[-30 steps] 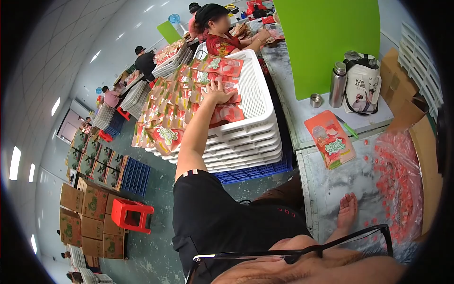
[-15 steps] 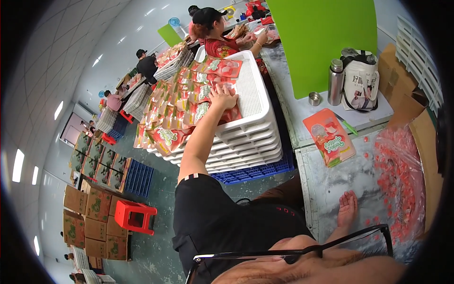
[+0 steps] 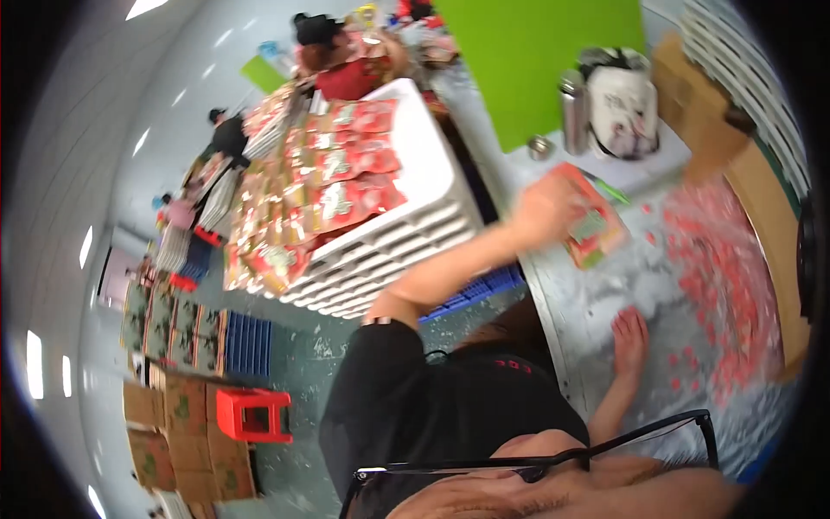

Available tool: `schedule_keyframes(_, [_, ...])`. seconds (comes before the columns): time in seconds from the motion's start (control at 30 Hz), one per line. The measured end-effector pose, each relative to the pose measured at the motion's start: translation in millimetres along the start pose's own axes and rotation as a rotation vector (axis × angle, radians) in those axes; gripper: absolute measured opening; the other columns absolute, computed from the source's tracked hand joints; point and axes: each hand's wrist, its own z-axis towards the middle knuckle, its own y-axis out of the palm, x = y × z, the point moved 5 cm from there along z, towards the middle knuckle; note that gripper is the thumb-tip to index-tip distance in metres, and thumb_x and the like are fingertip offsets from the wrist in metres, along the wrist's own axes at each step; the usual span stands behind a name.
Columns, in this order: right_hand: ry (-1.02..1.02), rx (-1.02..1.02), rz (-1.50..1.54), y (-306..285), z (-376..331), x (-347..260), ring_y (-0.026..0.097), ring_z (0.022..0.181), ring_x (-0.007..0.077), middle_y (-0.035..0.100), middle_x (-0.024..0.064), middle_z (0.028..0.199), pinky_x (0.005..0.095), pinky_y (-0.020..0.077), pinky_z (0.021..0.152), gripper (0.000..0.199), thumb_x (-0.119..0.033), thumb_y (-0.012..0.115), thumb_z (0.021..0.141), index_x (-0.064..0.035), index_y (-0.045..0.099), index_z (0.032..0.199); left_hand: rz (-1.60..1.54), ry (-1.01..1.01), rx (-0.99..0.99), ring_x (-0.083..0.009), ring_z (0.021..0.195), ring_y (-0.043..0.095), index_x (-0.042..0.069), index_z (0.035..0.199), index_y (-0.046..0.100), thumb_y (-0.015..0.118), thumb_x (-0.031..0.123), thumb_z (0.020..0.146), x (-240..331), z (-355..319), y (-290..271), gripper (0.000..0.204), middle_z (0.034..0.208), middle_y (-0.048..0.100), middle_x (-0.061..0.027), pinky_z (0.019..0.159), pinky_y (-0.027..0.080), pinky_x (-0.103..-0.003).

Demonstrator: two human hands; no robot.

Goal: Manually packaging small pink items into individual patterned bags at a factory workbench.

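My left hand (image 3: pixel 546 208), blurred by motion, is over the left part of a flat red and pink pouch (image 3: pixel 598 232) on the table. The blur hides its fingers, and I cannot tell whether it grips the pouch. Below that, my right hand (image 3: pixel 629 339) lies on the grey table (image 3: pixel 575 316), fingers stretched out, holding nothing. To the left, overlapping rows of filled red pouches (image 3: pixel 346 164) lie in a white tray (image 3: pixel 432 156) on top of a stack. Right of my right hand spreads a heap of small red wrapped pieces (image 3: pixel 713 285).
A green panel (image 3: pixel 545 69) stands at the back, with a steel flask (image 3: pixel 573 112), a metal cup (image 3: pixel 540 147), a white bag (image 3: pixel 622 108) and a green pen-like tool (image 3: pixel 612 189) nearby. Cardboard (image 3: pixel 765 225) borders the right. A red stool (image 3: pixel 255 413) stands left; a co-worker (image 3: pixel 346 65) is beyond the tray.
My left hand has left the pouches in the tray and swung right to the pouch on the table. The view has shifted. My right hand still rests on the table.
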Motion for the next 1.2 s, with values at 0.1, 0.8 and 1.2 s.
schedule_keyframes(0.1, [-0.008,-0.067,0.006,-4.8,2.5,2.5,0.065,0.102,0.0225,0.066,0.0123,0.115,0.0373,0.0519,0.093,0.032,-0.018,0.055,0.102,-0.0017,0.056,0.13,0.13,0.016,0.007,-0.0374,0.106,0.058,0.004,0.106,0.064,0.077,0.035,0.071,18.8,-25.1,100.2,0.048,0.105,0.06,-0.0183,0.088,0.049,-0.046])
schedule_keyframes(0.8, [-0.381,-0.13,-0.735,73.7,34.8,-9.4,0.06,0.112,0.0204,0.061,0.0094,0.125,0.0326,0.0478,0.095,0.03,-0.011,0.054,0.101,-0.0021,0.057,0.129,-0.539,-0.671,-0.258,-0.0275,0.073,0.071,0.004,0.074,0.072,0.094,0.028,0.054,-82.5,-55.6,211.6,0.038,0.077,0.072,-0.015,0.069,0.056,-0.037])
schedule_keyframes(1.2, [-0.978,-0.19,-1.619,182.2,39.4,-4.6,0.05,0.128,0.035,0.056,0.0165,0.135,0.0467,0.035,0.109,0.054,-0.005,0.06,0.084,-0.0017,0.053,0.138,-0.878,-0.764,-0.147,-0.016,0.063,0.064,0.003,0.069,0.064,0.088,0.015,0.068,-65.0,-48.3,162.6,0.027,0.066,0.066,-0.0095,0.056,0.05,-0.034])
